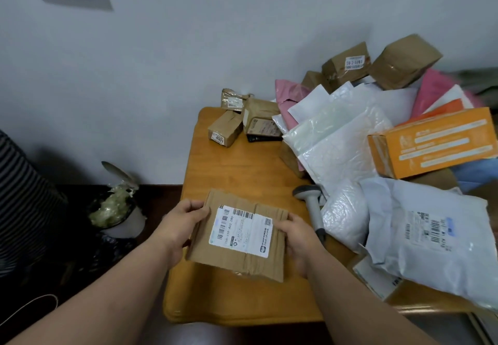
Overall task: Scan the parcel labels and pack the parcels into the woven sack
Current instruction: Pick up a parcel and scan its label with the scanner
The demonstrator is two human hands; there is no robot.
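Although its shipping label (240, 231) is legible only as barcodes, the cardboard parcel (238, 236) sits near the wooden table's (242, 166) front edge, left hand (180, 228) and right hand (296, 239) grasping its opposite ends. Beside it, a barcode scanner (310, 201) lies partly hidden under white mailers (339, 139).
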